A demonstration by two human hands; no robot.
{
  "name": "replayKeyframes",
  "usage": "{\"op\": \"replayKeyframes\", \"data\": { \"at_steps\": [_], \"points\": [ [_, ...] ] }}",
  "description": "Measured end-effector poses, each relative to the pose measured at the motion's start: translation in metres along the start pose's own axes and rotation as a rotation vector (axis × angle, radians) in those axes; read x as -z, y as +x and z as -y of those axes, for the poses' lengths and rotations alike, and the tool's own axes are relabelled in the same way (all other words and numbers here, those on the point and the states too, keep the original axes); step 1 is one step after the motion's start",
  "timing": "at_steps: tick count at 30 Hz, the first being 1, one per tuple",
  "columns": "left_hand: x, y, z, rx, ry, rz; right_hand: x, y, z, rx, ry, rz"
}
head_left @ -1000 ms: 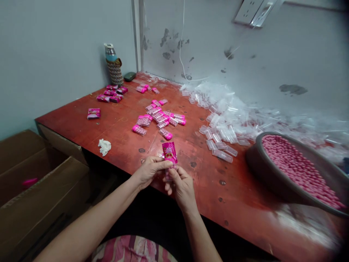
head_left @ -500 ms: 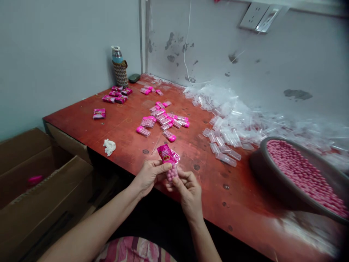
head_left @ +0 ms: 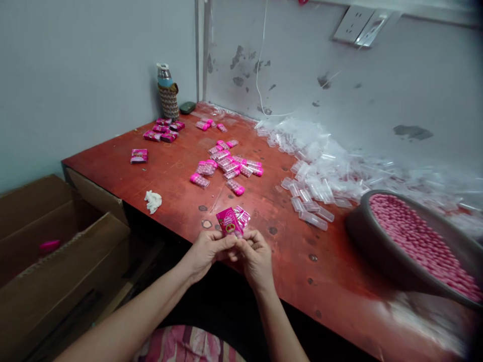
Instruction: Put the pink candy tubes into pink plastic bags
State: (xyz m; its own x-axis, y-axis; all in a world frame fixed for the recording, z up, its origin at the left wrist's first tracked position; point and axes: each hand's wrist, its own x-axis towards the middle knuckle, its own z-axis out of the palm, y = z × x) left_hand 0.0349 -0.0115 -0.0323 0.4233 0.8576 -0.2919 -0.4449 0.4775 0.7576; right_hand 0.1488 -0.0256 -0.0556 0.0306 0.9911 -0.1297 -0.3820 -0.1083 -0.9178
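Observation:
Near the table's front edge, a pink printed wrapper (head_left: 228, 220) is pinched between my two hands. My left hand (head_left: 208, 251) grips its lower left side, thumb on top. On the lower right, my right hand (head_left: 257, 255) has its fingers closed on the same wrapper, the thumbs nearly touching. A little of the pink beads shows at the wrapper's lower end; the rest is hidden by my fingers. Several filled tubes with pink caps (head_left: 228, 162) lie beyond my hands. Further left are a single wrapped pack (head_left: 139, 156) and a cluster of wrapped packs (head_left: 161, 128).
A grey basin (head_left: 364, 221) of pink beads stands at the right, before a heap of clear tubes (head_left: 320, 161). A bottle in a knitted sleeve (head_left: 168, 100) stands at the back left. White crumpled tissue (head_left: 153, 201) lies near the left edge, above a cardboard box (head_left: 75, 251).
The hands have come closer together. The wrapper now covers most of the beads that showed below it before, and sits slightly lower.

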Motion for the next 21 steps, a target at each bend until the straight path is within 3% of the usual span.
{"op": "replayKeyframes", "data": {
  "at_steps": [1, 3, 8, 10, 13, 16, 18, 21],
  "points": [
    [0.002, -0.003, -0.005, -0.013, -0.010, -0.002, -0.004, 0.001, 0.001, 0.001, -0.007, 0.024],
    [0.010, -0.013, -0.021, -0.124, -0.050, -0.118, -0.010, 0.001, 0.004, 0.011, -0.015, 0.058],
    [0.056, -0.054, -0.086, -0.814, -0.164, -0.633, 0.001, 0.003, 0.013, 0.044, -0.016, -0.009],
    [0.071, -0.057, -0.098, -0.940, -0.103, -0.734, 0.012, 0.006, 0.016, 0.051, -0.046, -0.051],
    [0.072, -0.030, -0.080, -0.775, 0.132, -0.607, 0.023, 0.008, 0.021, 0.062, -0.105, -0.098],
    [0.050, 0.015, -0.040, -0.577, 0.565, -0.413, 0.024, 0.008, 0.023, 0.066, -0.155, -0.096],
    [0.037, 0.042, -0.017, -0.580, 0.738, -0.292, 0.023, 0.007, 0.024, 0.061, -0.180, -0.070],
    [0.030, 0.065, 0.000, -0.619, 0.917, -0.216, 0.025, 0.007, 0.025, 0.049, -0.221, -0.047]
  ]
}}
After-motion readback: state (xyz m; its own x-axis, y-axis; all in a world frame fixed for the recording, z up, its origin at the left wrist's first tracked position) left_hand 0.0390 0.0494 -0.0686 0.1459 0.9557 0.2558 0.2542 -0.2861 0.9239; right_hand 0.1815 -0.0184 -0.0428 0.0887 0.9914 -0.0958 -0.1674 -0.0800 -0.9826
